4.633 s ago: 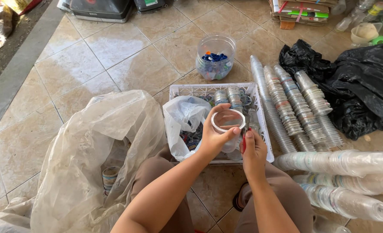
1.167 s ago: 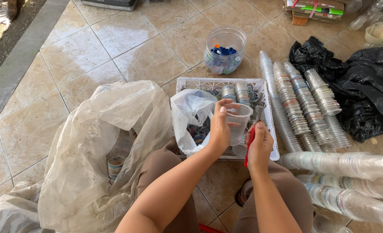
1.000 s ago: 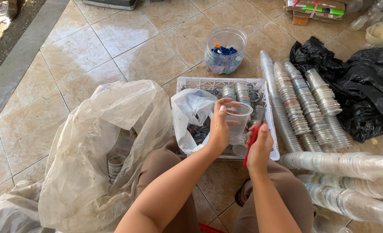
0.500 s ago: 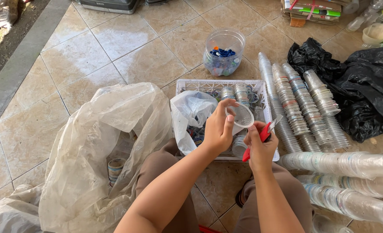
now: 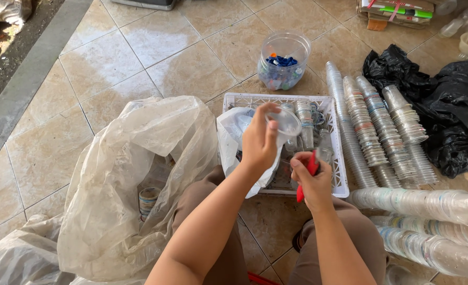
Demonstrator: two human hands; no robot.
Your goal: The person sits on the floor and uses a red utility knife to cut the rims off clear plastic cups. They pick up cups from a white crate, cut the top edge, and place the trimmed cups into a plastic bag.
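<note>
We see the left hand (image 5: 259,141) clasping a clear plastic cup (image 5: 284,125) above the white crate (image 5: 333,158), its mouth tilted up and rightward; the right hand (image 5: 312,177) grips a red cutter (image 5: 309,174) at the crate's near edge, its length running near upright.

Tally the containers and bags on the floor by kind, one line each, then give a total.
White plastic crate: 1
Clear round tub holding bottle caps: 1
Large clear plastic bag: 1
Black plastic bags: cannot tell how many in the heap, counted as 1 heap
Total: 4
The left hand holds one clear cup; the right hand grips a red tool.
</note>
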